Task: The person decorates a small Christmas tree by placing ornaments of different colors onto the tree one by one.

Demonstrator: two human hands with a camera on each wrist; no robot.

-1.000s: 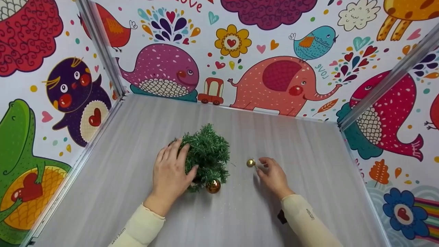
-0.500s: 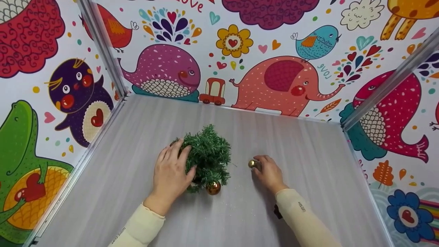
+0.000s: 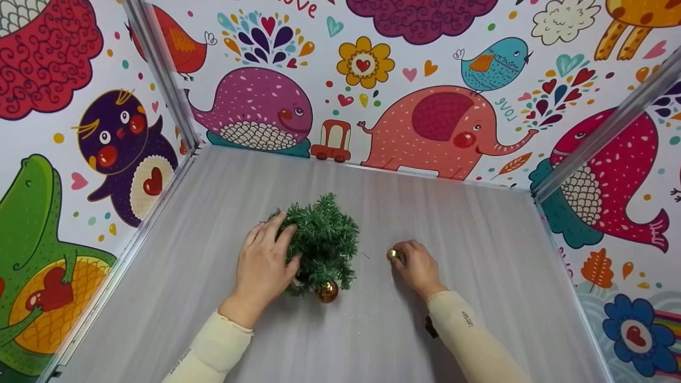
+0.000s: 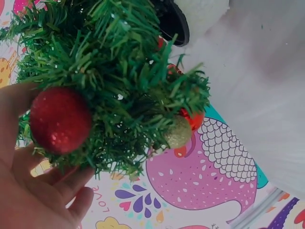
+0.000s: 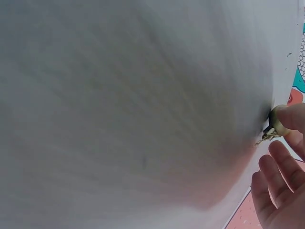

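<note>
In the head view a small artificial Christmas tree [image 3: 324, 234] stands on the table, a shiny copper-coloured bauble [image 3: 326, 291] at its near side. My left hand [image 3: 263, 266] holds the tree's left side, fingers and thumb curved about the branches. The left wrist view shows a red glittery bauble [image 4: 60, 120] beside that hand, and a gold glittery bauble [image 4: 177, 131] farther along the branches. Right of the tree, my right hand [image 3: 417, 268] pinches a small gold bauble [image 3: 392, 254] between thumb and forefinger, low over the table. A gold string loop [image 5: 269, 135] dangles from it in the right wrist view.
A grey wood-grain table [image 3: 362, 340] bears the tree and a scatter of fine glitter. Walls with printed cartoon animals [image 3: 425, 133] enclose its back and sides, with metal rails [image 3: 165, 80] at the corners. A black base part [image 4: 178, 26] shows under the branches.
My right hand has closed thumb and finger on the gold bauble and shifted slightly. My left hand stays at the tree, which has barely moved.
</note>
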